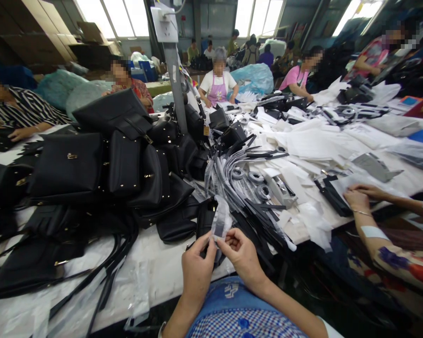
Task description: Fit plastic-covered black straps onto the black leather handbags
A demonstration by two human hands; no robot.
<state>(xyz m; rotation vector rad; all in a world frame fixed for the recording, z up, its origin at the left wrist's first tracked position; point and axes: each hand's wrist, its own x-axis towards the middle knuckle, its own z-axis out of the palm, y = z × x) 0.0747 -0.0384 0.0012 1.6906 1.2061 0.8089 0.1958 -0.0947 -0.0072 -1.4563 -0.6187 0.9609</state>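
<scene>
My left hand [196, 268] and my right hand [240, 256] meet just above the table's near edge, both pinching a small clear plastic sleeve [220, 220] with a dark strap piece inside it. The sleeve stands upright between my fingertips. Right behind it lies a small black bag [178, 225], and a pile of black straps in plastic wraps [246, 197] fans out to the right.
Black handbags [91, 164] are heaped on the left of the white table [162, 267]. White paper and packaging [313, 141] cover the right side. A co-worker's hands [359, 197] rest at the right edge. A metal post [174, 75] rises mid-table; other people sit around.
</scene>
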